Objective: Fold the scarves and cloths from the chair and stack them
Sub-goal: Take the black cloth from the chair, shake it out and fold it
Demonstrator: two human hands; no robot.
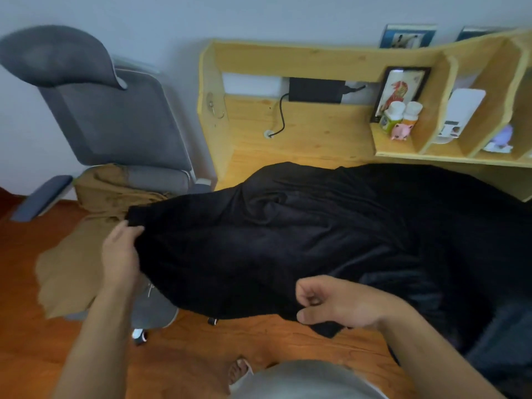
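Observation:
A large black cloth (302, 226) lies spread over the wooden desk (302, 133) and hangs off its near edge. My left hand (121, 251) grips the cloth's left corner, out beyond the desk beside the chair. My right hand (336, 303) pinches the cloth's lower edge near the front, fingers curled on the fabric. A tan cloth (86, 226) lies bunched on the seat of the grey office chair (115, 119) and drapes down toward the floor at the left.
The desk's back holds a shelf unit (449, 116) with bottles, a framed picture and small items, plus a black box with a cable (315, 90). Reddish wooden floor (201, 355) lies below. My foot and grey trouser leg show at the bottom edge.

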